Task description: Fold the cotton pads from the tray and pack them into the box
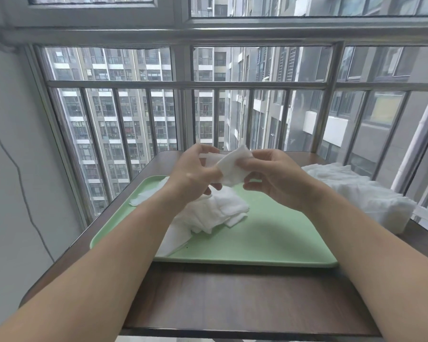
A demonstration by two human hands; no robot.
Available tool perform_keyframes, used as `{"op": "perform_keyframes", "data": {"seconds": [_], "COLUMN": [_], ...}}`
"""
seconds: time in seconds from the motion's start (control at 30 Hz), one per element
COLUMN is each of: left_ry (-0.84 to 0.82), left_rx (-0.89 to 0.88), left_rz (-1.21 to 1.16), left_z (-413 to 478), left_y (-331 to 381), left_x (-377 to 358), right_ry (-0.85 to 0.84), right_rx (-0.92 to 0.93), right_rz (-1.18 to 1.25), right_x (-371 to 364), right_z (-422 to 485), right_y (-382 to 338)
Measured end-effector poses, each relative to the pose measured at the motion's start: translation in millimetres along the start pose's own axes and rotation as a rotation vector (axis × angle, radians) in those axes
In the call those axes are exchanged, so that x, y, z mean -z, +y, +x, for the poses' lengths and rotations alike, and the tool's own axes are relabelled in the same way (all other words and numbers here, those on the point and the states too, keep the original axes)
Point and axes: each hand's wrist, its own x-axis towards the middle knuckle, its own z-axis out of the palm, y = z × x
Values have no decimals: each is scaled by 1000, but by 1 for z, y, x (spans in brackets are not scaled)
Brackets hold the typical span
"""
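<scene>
Head view shows the left hand [195,174] and the right hand [274,178] raised together above the far half of the tray [269,238]. Both grip one cotton pad [232,166]. The left hand's fingers curl round its left part, and the right hand pinches its right edge between thumb and fingers. The pad is bent between them, so the fold looks under way but not finished.

Directly below, toward 6 o'clock from the hands, a loose pile of pads [215,211] lies near the tray's middle. More flat pads lie at the tray's 9 o'clock edge and toward its 7 o'clock corner. All of these look unfolded, so several are left to do.

At 3 o'clock from the tray, just beside it on the table [232,297], stands the box [371,201], heaped with white pads up to its top. Judging by that heap, much of the packing appears done.
</scene>
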Motion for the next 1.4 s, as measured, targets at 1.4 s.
{"op": "perform_keyframes", "data": {"seconds": [1.4], "left_ry": [51], "left_rx": [1], "left_rz": [-154], "left_z": [0], "left_y": [4], "left_x": [2], "right_ry": [362], "right_rx": [-17], "right_rz": [-669], "right_x": [3], "right_z": [6], "right_y": [10]}}
